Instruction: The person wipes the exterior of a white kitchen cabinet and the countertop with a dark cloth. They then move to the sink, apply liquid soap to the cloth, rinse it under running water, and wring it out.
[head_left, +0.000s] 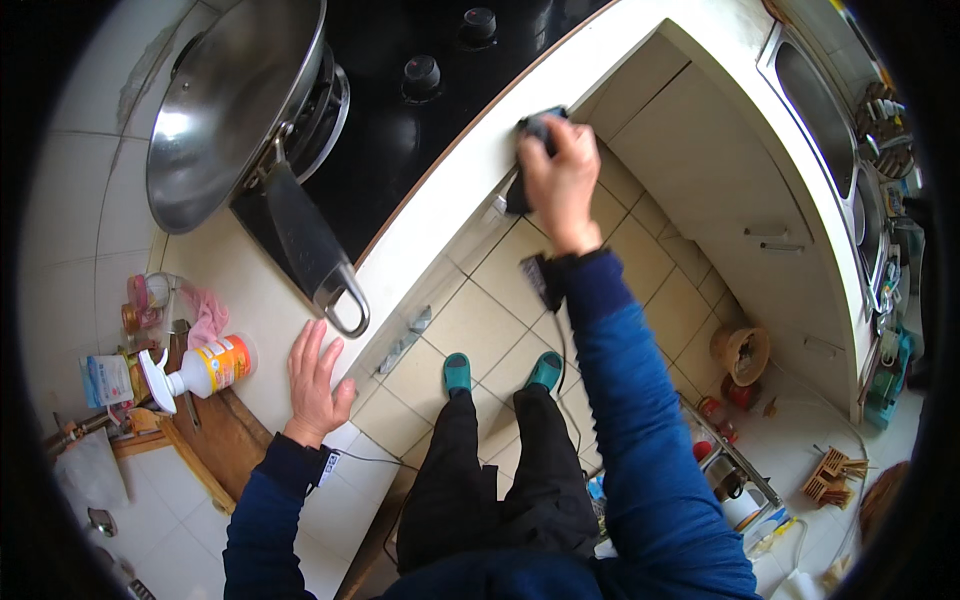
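My right hand (561, 176), slightly blurred, grips a dark cloth (541, 124) against the edge of the white countertop (480, 150). Part of the cloth is hidden behind my fingers, and a dark piece hangs below the edge. My left hand (321, 382) lies on the countertop with its fingers apart and holds nothing. Just beyond its fingertips is the looped end of the black wok handle (311, 232). The steel wok (232, 112) sits tilted over a burner of the black glass cooktop (390, 150).
Left of my left hand lie a spray bottle (210, 367), a pink cloth (208, 315) and a wooden board (217, 427). Two knobs (421, 75) rise from the cooktop. A steel sink (814, 105) is set in the right-hand counter. On the floor stands a bin (741, 352).
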